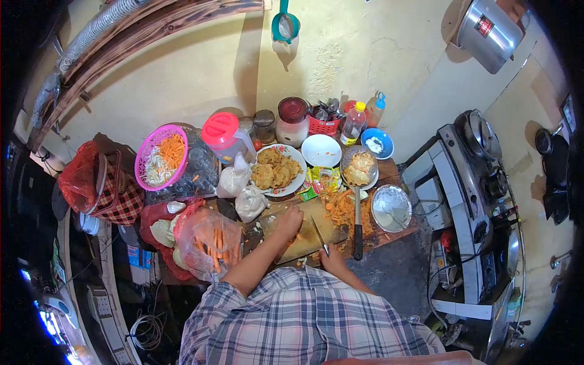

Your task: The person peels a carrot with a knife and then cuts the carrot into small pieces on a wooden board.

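Note:
My right hand [333,260] grips a kitchen knife [319,233] at the near edge of a wooden cutting board [298,245]; the blade points away from me. On the board, left of the blade, my left hand [289,221] rests with its fingers curled together. Whatever may be under those fingers is hidden. Small pale and orange bits lie about the board. To its right is a heap of orange carrot peelings [338,208]. A clear plastic bag of carrots [214,246] sits left of my left forearm, beside a red bag with pale cabbage [163,233].
Behind the board stand a plate of fritters [296,181], a white plate [321,151] and bags of white powder [250,204]. A long-handled strainer [358,220] lies across the right side, near a metal bowl [391,208]. A pink basket [145,173] holds shredded vegetables. A stove [471,176] stands right.

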The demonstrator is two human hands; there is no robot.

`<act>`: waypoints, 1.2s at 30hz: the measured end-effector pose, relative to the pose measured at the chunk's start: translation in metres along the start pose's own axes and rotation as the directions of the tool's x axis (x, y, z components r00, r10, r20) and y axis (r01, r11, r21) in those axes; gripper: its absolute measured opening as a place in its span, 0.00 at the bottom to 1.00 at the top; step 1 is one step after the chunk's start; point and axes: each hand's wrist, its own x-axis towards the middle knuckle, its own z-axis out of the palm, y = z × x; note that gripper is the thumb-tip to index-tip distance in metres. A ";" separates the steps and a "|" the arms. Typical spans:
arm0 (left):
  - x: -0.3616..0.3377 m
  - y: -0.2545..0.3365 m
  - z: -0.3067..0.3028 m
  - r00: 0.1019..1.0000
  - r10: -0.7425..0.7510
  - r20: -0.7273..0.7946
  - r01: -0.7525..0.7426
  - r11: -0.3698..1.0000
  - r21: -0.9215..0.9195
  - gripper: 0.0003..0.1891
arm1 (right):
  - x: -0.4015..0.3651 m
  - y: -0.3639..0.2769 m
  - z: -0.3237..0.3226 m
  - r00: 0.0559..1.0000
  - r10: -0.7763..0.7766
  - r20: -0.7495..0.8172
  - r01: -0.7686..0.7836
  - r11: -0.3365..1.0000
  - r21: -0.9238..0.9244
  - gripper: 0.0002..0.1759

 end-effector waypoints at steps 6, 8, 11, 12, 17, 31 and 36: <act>0.003 0.011 -0.016 0.997 0.062 -0.056 -0.069 0.987 -0.143 0.05 | 0.001 0.010 0.006 0.997 -0.045 -0.062 0.046 0.999 0.013 0.18; -0.001 0.007 0.010 0.981 0.138 0.135 -0.089 0.943 -0.319 0.05 | 0.001 0.013 0.006 0.998 -0.029 -0.064 0.031 0.999 0.032 0.17; 0.005 0.017 0.000 0.946 0.186 0.263 -0.088 0.934 -0.346 0.02 | 0.000 0.012 0.004 0.998 -0.012 -0.055 0.014 0.999 0.038 0.17; 0.004 0.018 -0.001 0.946 0.188 0.264 -0.088 0.934 -0.347 0.02 | -0.001 0.009 0.002 0.999 -0.013 -0.048 0.014 1.000 0.027 0.17; -0.014 0.024 -0.013 0.987 0.147 -0.059 -0.158 0.945 -0.285 0.05 | -0.007 0.013 0.008 0.995 -0.032 -0.098 0.032 0.999 -0.007 0.17; -0.070 0.037 0.005 0.967 0.245 -0.064 -0.244 0.970 0.025 0.21 | -0.017 -0.008 -0.007 0.999 -0.029 0.032 0.033 0.994 -0.108 0.18; -0.069 0.040 0.000 0.973 0.227 -0.048 -0.226 0.974 0.016 0.22 | -0.010 0.010 0.008 0.992 -0.119 -0.045 0.113 0.985 -0.134 0.16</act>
